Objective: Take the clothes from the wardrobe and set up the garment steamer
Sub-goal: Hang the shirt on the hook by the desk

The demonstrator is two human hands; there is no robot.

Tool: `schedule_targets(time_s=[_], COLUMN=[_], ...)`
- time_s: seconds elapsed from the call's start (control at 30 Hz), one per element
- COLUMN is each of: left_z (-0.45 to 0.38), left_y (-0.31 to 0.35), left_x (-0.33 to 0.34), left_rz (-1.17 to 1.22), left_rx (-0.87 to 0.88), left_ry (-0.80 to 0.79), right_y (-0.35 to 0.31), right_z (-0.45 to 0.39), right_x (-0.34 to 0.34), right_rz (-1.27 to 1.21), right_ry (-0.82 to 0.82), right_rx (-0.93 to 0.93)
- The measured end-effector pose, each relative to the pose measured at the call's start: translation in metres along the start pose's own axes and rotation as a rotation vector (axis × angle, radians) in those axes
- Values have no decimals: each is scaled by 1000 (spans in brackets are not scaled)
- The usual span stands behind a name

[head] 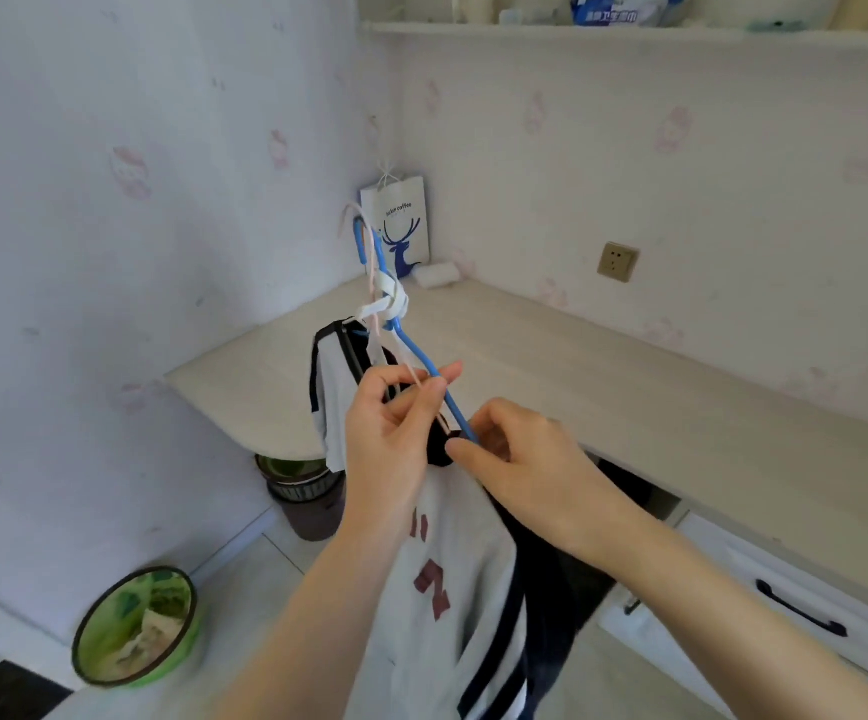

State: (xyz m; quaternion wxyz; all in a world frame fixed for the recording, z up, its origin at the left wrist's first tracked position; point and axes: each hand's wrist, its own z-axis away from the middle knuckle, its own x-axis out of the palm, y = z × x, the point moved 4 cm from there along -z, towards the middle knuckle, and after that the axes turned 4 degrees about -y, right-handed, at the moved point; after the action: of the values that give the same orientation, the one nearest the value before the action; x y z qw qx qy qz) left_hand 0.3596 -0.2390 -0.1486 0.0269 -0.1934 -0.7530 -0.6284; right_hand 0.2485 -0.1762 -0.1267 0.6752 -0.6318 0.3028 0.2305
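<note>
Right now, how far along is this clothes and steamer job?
Done: a shirt on a blue hanger is out, held above the desk. In hand: the left hand and right hand both grip the hanger. Left: no steamer is visible, so setting it up remains.

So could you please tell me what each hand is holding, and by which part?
Left hand pinches the blue hanger at its sloping arm; right hand grips the shirt at its dark shoulder.
</note>
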Motion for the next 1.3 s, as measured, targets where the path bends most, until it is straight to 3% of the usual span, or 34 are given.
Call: schedule_targets(time_s=[0.17,0.33,0.43,0.57,0.73,0.93,1.07,1.2,1.3], left_z=[-36,-65,-84,-105,-136,-185,-215,-254,-296], left_y=[-15,-22,-29,-34,-30,-6,23,58,51], left_x=[25,29,30,26,19,-9,-49,-116,-162], left_rz=[-12,-112,-104,-99,-125,-227,-427,-787,-1122], left_rx=[5,-5,-9,-14,26,83,233,469,276], left_ry=[35,44,49,58,32,25,-11,186,34], right_y=[6,9,15,31,49,34,30,27,24], right_z=[-43,-73,-98,-130,-168,-219,-256,-287,-308], right_x=[-27,-32,-34,-28,-43,-48,-45,-39,-33], right_rz=[274,393,494,788,815,625,539,490,472], right_ry=[-29,-56,21,256,433,545,486,432,390], right_rx=[26,23,4,-141,-168,-302,-301,-309,-304])
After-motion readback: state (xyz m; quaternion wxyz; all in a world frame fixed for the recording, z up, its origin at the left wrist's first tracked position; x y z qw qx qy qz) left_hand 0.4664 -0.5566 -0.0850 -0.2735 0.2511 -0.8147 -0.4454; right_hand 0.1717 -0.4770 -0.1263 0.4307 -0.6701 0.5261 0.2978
